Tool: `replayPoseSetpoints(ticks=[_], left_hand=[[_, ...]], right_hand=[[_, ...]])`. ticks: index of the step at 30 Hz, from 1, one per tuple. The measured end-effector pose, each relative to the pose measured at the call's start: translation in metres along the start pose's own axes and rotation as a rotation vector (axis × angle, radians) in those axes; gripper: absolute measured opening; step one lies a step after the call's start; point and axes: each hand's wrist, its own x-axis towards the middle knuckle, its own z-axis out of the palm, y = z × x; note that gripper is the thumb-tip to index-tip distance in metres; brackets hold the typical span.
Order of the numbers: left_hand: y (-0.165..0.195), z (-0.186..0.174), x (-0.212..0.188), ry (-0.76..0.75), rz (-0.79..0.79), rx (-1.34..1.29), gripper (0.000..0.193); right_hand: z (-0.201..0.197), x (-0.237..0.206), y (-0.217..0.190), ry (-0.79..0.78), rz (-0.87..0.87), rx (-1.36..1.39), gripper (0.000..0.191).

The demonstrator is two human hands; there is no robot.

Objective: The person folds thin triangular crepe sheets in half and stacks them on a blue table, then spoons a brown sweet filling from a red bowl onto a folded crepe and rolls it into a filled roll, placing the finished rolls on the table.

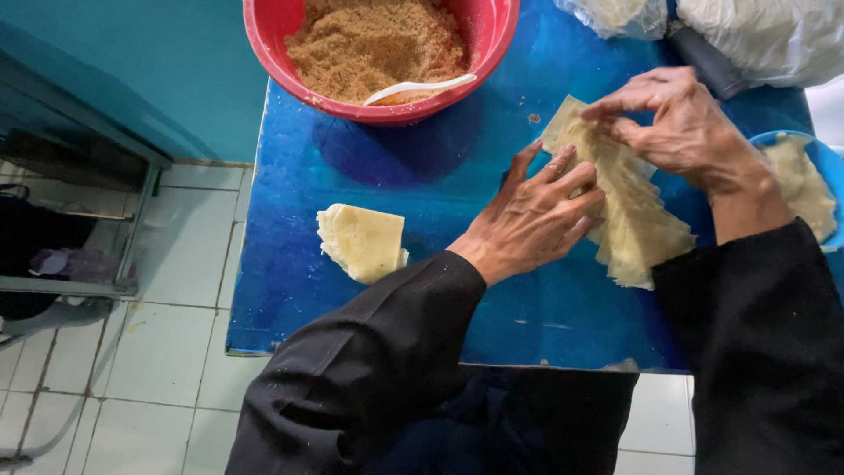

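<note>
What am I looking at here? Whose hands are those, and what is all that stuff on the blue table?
There is no machine here, just a person. The picture comes from a camera worn on the person's head, looking down, so you see their own two arms in black sleeves.

The left hand lies flat on a stack of thin, pale yellow dough sheets. The right hand pinches the top corner of the stack with its fingertips.

All this rests on a blue table. A smaller folded pile of sheets lies to the left. At the top stands a red bowl full of brown crumbly filling, with a white spoon in it. At the right edge a blue bowl holds more pale dough. White plastic bags lie in the top corner. Below is a tiled floor.
</note>
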Motion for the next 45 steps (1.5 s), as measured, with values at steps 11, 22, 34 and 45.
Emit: replayPoseSetpoints(ticks=[11,22,34,45], left_hand=[[0.0,-0.003,0.001,0.002,0.024,0.024,0.018],[0.0,-0.001,0.001,0.03,0.026,0.016,0.023],[0.003,-0.001,0.001,0.034,-0.004,0.015,0.025],[0.006,-0.006,0.002,0.033,-0.015,0.044,0.02]], right_hand=[[0.014,-0.016,0.037,0.167,-0.132,-0.346,0.017],[-0.001,-0.012,0.008,0.045,-0.024,-0.314,0.023],[0.011,0.048,0.017,-0.081,0.195,-0.082,0.029],[-0.008,0.053,0.021,-0.014,0.165,-0.127,0.029]])
